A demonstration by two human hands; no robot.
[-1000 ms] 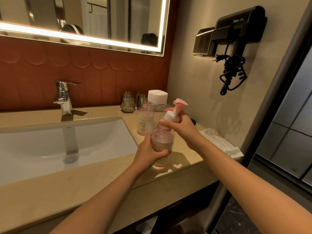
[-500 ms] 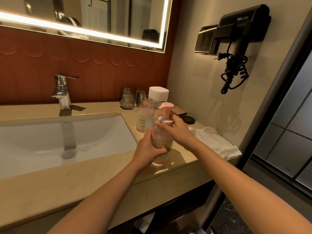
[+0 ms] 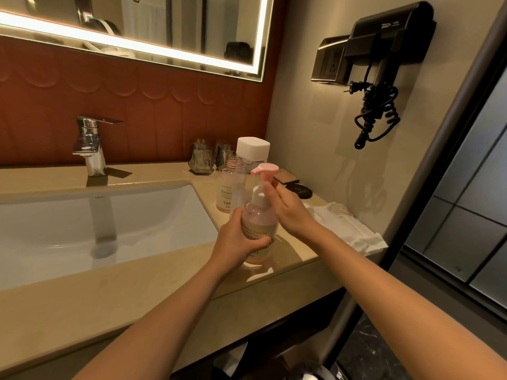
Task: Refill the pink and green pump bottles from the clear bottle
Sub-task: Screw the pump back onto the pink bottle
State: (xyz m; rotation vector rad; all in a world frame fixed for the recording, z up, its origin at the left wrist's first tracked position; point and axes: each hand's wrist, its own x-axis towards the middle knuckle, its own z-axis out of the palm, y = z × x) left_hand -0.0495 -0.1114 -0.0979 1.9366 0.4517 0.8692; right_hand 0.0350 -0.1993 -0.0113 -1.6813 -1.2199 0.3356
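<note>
The pink pump bottle (image 3: 259,226) stands upright on the beige counter (image 3: 137,292), right of the sink. My left hand (image 3: 238,242) grips its labelled body from the left. My right hand (image 3: 290,212) reaches in from the right and its fingertips pinch the white collar under the pink pump head (image 3: 264,169), whose nozzle points left. Just behind stands an uncapped clear bottle (image 3: 230,185) with a label, and behind that a bottle with a square white cap (image 3: 252,149). No green bottle is visible.
The white sink basin (image 3: 82,229) and chrome faucet (image 3: 89,144) lie to the left. Two glasses (image 3: 201,160) stand at the back wall. A black round case (image 3: 300,191) and a white cloth (image 3: 348,229) lie to the right. A hair dryer (image 3: 384,50) hangs on the wall.
The pump came down from a tilt onto the bottle's neck and its nozzle swung from right to left. My right hand slid down from the pump head to the collar.
</note>
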